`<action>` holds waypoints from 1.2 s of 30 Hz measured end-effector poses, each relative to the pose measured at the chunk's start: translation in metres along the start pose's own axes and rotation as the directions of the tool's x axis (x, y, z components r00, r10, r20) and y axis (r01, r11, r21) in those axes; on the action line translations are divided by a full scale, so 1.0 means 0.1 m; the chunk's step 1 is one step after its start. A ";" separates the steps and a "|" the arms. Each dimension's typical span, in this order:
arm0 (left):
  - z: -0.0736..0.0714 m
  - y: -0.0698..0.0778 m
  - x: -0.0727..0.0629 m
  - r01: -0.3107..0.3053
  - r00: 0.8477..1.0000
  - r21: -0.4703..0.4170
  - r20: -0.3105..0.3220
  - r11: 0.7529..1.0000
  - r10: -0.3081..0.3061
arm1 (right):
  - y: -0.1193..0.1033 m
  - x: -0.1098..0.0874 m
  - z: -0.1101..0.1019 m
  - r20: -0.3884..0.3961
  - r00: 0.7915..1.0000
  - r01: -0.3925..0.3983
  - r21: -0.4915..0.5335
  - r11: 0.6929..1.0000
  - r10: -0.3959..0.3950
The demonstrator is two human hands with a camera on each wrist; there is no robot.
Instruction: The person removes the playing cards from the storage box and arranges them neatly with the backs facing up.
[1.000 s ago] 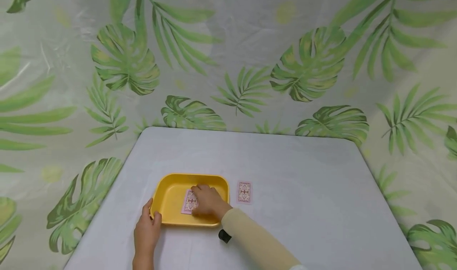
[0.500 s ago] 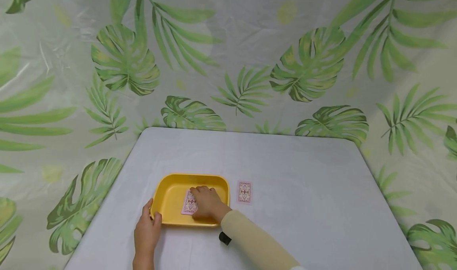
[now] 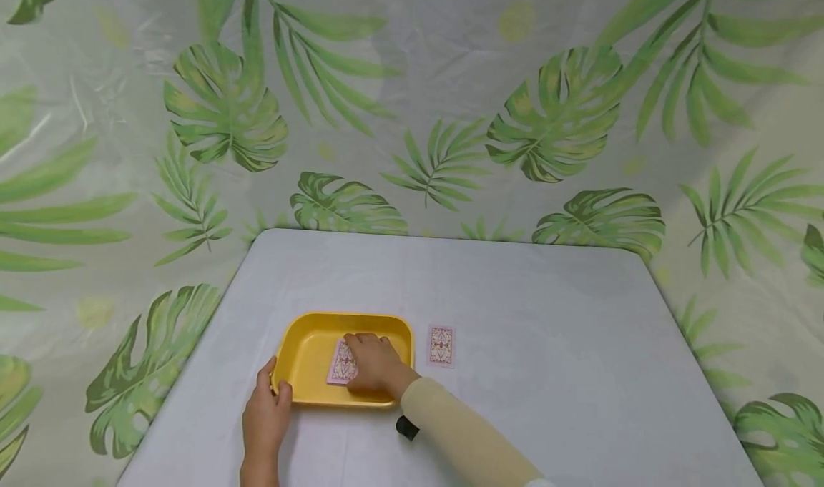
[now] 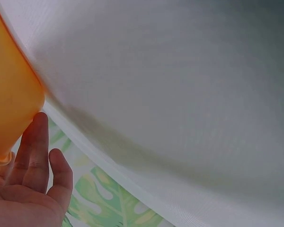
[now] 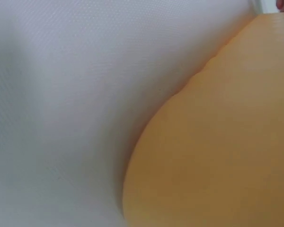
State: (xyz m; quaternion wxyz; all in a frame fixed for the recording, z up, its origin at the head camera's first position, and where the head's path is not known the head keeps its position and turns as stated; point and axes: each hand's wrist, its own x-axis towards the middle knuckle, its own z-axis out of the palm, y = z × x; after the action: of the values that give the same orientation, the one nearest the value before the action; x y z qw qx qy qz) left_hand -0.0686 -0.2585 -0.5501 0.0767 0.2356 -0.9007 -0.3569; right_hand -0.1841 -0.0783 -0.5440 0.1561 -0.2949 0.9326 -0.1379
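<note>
Nothing visibly shifted, work paused: my left hand (image 3: pixel 265 410) pinches the tray (image 3: pixel 305 358), right hand (image 3: pixel 376 364) at the card (image 3: pixel 342 365), finger hold unclear.

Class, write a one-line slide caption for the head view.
Left hand grips a yellow rectangular tray; right hand curls over a pink patterned card inside; another card lies outside.

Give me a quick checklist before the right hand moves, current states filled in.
1. Left hand on yellow tray: ok, holds the near-left corner.
2. Right hand at inside card: ok, it partly covers it.
3. Right-hand grip on inside card: cannot tell, fingertips hidden.
4. Grip visible from right wrist view: not ok, no card shows there.
5. Outside card apart from tray: ok, flat on the table to its right.
</note>
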 end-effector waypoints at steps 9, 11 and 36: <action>0.00 0.00 -0.01 -0.008 1.000 -0.008 -0.018 1.000 0.008 | 0.00 -0.06 -0.14 -0.021 0.999 0.034 0.030 0.999 -0.033; 0.00 0.00 -0.01 -0.010 1.000 -0.012 -0.017 1.000 0.010 | 0.01 -0.07 -0.18 -0.029 0.999 0.047 0.026 0.999 -0.046; 0.01 -0.02 -0.02 -0.012 1.000 -0.027 -0.022 1.000 0.011 | 0.29 -0.22 -0.54 -0.140 0.982 0.143 0.087 0.986 -0.130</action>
State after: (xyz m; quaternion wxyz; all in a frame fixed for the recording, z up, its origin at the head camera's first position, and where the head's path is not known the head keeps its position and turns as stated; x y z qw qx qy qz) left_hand -0.0665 -0.2582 -0.5516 0.0919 0.2334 -0.8962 -0.3659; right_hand -0.2013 -0.0333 -0.5004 0.0975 -0.3403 0.9108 -0.2126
